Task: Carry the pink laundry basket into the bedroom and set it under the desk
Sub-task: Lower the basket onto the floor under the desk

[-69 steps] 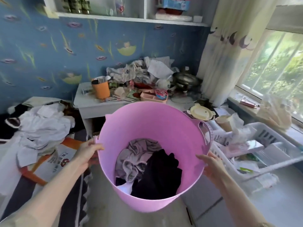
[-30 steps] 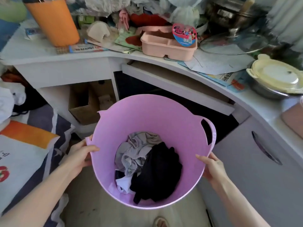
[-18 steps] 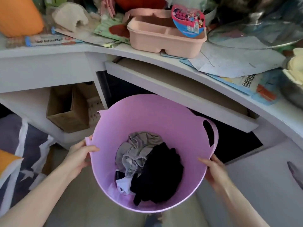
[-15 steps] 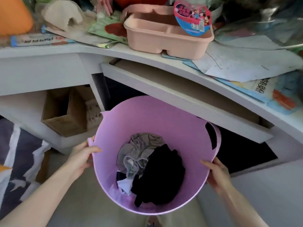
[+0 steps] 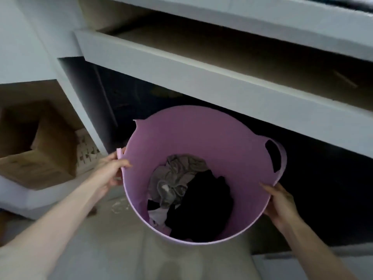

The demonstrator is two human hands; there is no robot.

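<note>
The pink laundry basket [image 5: 203, 138] fills the middle of the head view, with grey and black clothes [image 5: 187, 190] lying in its bottom. My left hand [image 5: 113, 170] grips its left rim, thumb inside. On the right, my right hand [image 5: 280, 201] holds the rim just below the cut-out handle. The basket's far edge reaches into the dark opening [image 5: 323, 195] under the white desk [image 5: 302, 13], right below a pulled-out drawer [image 5: 181, 65].
An upright white desk panel [image 5: 80, 91] stands left of the opening. Beyond it a shelf holds a brown cardboard box [image 5: 40, 154]. Pale floor [image 5: 113, 245] lies beneath the basket. A white cabinet front [image 5: 302, 265] sits at the bottom right.
The view has dropped below the desk top, so the clutter on it is out of sight. The basket has moved forward, toward the dark opening under the drawer. Both hands keep their hold.
</note>
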